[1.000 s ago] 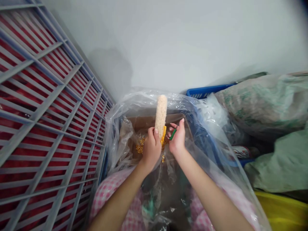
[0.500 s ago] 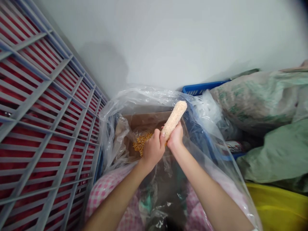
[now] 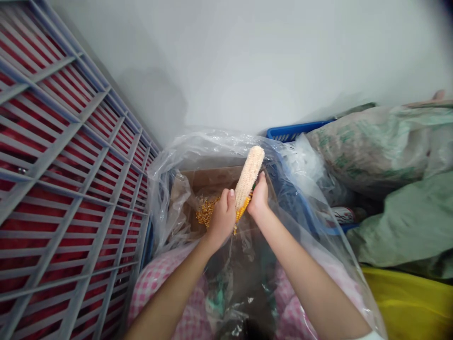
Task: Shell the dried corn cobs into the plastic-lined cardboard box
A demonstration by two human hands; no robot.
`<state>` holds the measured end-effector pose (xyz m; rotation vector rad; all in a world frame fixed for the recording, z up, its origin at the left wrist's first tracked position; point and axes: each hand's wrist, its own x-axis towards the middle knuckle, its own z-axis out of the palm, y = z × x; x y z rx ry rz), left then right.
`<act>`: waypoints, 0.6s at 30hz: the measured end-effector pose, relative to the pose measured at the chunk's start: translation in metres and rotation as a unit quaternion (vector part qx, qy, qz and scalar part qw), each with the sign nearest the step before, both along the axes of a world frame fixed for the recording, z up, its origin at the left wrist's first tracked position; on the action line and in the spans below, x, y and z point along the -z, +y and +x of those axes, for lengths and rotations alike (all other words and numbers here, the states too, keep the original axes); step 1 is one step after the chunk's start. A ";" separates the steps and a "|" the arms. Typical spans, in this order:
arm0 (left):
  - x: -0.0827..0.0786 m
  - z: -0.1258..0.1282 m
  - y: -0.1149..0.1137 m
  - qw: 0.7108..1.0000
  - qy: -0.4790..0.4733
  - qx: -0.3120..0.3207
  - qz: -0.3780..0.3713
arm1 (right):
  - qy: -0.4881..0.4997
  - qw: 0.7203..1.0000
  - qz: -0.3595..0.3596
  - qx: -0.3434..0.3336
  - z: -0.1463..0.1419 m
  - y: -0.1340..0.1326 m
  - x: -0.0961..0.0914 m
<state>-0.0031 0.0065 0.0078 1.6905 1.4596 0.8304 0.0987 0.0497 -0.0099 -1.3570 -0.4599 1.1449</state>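
Observation:
A corn cob [image 3: 249, 175], mostly stripped pale with a strip of yellow kernels low down, stands tilted over a cardboard box [image 3: 212, 178] lined with clear plastic. My left hand [image 3: 222, 219] is wrapped round the cob's lower end. Against the cob's right side presses my right hand [image 3: 259, 199], fingers closed; a small green tool seen in it earlier is hidden. Loose yellow kernels [image 3: 206, 211] lie in the box just left of my left hand.
A grey lattice crate wall [image 3: 71, 165] over red stands at the left. A blue basket [image 3: 293, 131] and filled woven sacks [image 3: 382, 141] crowd the right. A yellow tub [image 3: 410, 302] sits at the lower right. Pink checked cloth [image 3: 159, 283] covers my lap.
The cob went from upright to leaning right, then came partly back up. My right hand closed in against the cob. More kernels lie in the box.

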 end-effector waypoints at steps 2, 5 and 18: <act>-0.001 -0.005 0.004 0.999 0.047 -0.013 0.024 | 0.090 0.994 -0.055 0.017 -0.001 -0.004 -0.007; -0.004 -0.009 0.006 0.988 0.138 -0.025 0.058 | 0.145 0.986 -0.066 0.038 -0.006 -0.010 -0.013; 0.001 0.003 -0.006 0.977 0.209 0.012 0.041 | 0.018 0.992 -0.073 0.102 -0.017 -0.006 0.002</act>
